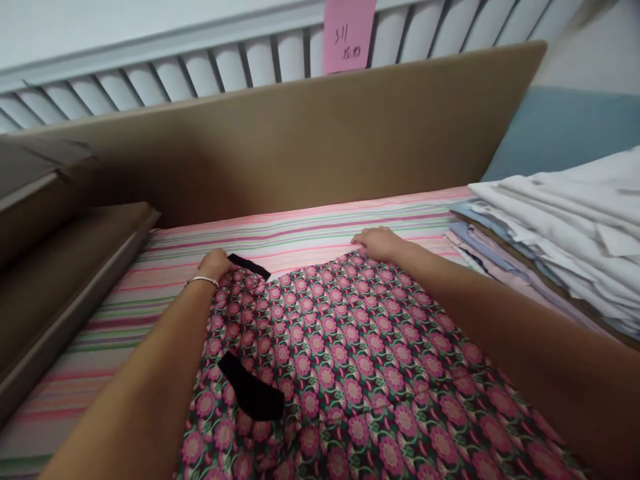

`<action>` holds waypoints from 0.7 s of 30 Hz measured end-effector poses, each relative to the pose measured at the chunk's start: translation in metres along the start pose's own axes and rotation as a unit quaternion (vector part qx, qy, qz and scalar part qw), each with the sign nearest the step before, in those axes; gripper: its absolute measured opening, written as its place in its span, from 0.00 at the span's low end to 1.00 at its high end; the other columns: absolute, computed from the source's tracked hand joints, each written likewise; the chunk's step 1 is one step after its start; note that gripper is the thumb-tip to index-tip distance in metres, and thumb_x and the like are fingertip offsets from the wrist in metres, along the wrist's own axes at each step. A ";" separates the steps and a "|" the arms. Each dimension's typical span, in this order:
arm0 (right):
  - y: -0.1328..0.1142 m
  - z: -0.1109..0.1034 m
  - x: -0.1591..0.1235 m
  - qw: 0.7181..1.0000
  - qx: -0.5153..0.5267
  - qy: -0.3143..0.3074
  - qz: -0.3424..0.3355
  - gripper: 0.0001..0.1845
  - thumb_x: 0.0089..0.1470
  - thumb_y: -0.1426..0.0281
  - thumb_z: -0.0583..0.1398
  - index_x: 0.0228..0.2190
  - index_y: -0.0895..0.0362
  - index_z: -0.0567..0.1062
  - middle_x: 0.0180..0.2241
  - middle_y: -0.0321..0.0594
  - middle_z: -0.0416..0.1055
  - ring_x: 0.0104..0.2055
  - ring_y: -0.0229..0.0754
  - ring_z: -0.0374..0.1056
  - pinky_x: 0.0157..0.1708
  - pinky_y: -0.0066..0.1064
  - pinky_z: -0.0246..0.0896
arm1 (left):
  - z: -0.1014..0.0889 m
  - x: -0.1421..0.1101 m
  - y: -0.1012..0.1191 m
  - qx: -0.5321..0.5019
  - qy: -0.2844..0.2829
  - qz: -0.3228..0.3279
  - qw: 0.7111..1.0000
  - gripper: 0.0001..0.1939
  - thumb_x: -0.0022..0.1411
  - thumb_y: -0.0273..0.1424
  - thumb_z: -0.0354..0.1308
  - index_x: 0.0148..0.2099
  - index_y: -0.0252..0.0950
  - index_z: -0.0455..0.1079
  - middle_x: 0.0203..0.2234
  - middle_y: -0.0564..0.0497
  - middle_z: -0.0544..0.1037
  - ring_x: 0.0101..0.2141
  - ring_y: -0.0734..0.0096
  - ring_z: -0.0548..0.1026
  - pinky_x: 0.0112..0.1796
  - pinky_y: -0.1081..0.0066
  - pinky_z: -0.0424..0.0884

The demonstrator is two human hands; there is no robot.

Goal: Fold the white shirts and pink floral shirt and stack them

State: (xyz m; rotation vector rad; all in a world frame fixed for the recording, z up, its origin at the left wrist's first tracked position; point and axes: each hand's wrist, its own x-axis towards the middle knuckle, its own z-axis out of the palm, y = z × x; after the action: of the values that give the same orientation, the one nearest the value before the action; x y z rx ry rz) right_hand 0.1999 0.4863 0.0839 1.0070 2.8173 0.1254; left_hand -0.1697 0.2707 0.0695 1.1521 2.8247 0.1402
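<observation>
A garment in pink flower print [345, 347] is spread over the striped cloth, its near part running out of view at the bottom. My left hand [216, 264], with a white bracelet at the wrist, is closed on its far left corner. Beside those fingers a narrow black strip [250, 266] sticks out from the garment's edge. My right hand [379, 243] grips the far right corner, the fingers bent over the edge. A wider black fabric piece [253, 390] with an angled end lies on the print nearer to me, untouched by either hand.
The pink-striped cloth [295, 230] covers the surface. Behind it stands a brown board [325, 140], with a pink paper note [349, 37] above. Folded white and blue fabrics [565, 220] are piled at right. Flat cardboard boxes [65, 280] line the left side.
</observation>
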 end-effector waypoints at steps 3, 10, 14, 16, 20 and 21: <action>0.002 -0.001 -0.004 1.000 0.009 0.010 0.020 0.18 0.51 0.70 0.55 0.45 0.52 0.73 0.45 0.42 0.71 0.48 0.47 0.64 0.46 0.38 0.53 | -0.008 -0.004 -0.001 -0.035 -0.008 -0.007 0.999 0.14 0.39 0.36 0.64 0.29 0.34 0.73 0.27 0.44 0.78 0.33 0.57 0.75 0.30 0.70 0.65; 0.003 -0.021 -0.054 0.986 0.018 0.159 0.044 0.11 0.49 0.72 0.52 0.31 0.57 0.75 0.39 0.44 0.71 0.46 0.47 0.62 0.49 0.42 0.48 | -0.060 -0.060 -0.016 -0.167 0.086 0.028 0.982 0.15 0.48 0.38 0.54 0.35 0.34 0.73 0.24 0.51 0.77 0.27 0.68 0.73 0.26 0.73 0.64; 0.004 -0.050 -0.105 0.972 0.018 0.235 0.022 0.10 0.49 0.72 0.51 0.29 0.57 0.73 0.40 0.44 0.71 0.45 0.47 0.62 0.52 0.49 0.42 | -0.102 -0.122 -0.035 -0.229 0.139 0.083 0.960 0.17 0.48 0.41 0.55 0.35 0.33 0.73 0.24 0.53 0.76 0.27 0.68 0.72 0.29 0.72 0.66; 0.003 -0.059 -0.136 0.963 0.010 0.268 0.000 0.11 0.50 0.72 0.50 0.29 0.57 0.72 0.41 0.44 0.71 0.47 0.46 0.62 0.54 0.50 0.39 | -0.117 -0.164 -0.044 -0.223 0.186 0.121 0.949 0.17 0.49 0.43 0.56 0.33 0.34 0.72 0.24 0.52 0.75 0.28 0.67 0.71 0.30 0.70 0.66; -0.003 -0.048 -0.194 0.951 -0.003 0.308 -0.025 0.12 0.52 0.70 0.50 0.30 0.56 0.73 0.44 0.44 0.71 0.50 0.48 0.61 0.56 0.51 0.37 | -0.112 -0.254 -0.055 -0.137 0.255 0.240 0.927 0.14 0.56 0.41 0.54 0.36 0.38 0.73 0.28 0.50 0.75 0.33 0.65 0.71 0.37 0.67 0.65; -0.005 -0.039 -0.206 0.950 -0.001 0.311 -0.022 0.12 0.53 0.70 0.50 0.31 0.56 0.73 0.45 0.45 0.71 0.51 0.48 0.61 0.56 0.52 0.38 | -0.102 -0.274 -0.057 -0.120 0.255 0.258 0.924 0.12 0.57 0.39 0.53 0.37 0.39 0.73 0.29 0.50 0.75 0.34 0.65 0.71 0.39 0.66 0.65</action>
State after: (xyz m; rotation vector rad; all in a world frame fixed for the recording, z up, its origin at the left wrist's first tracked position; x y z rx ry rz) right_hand 0.3473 0.3507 0.1447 1.0491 3.3878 0.5280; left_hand -0.0262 0.0327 0.1771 2.0026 2.6770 0.9178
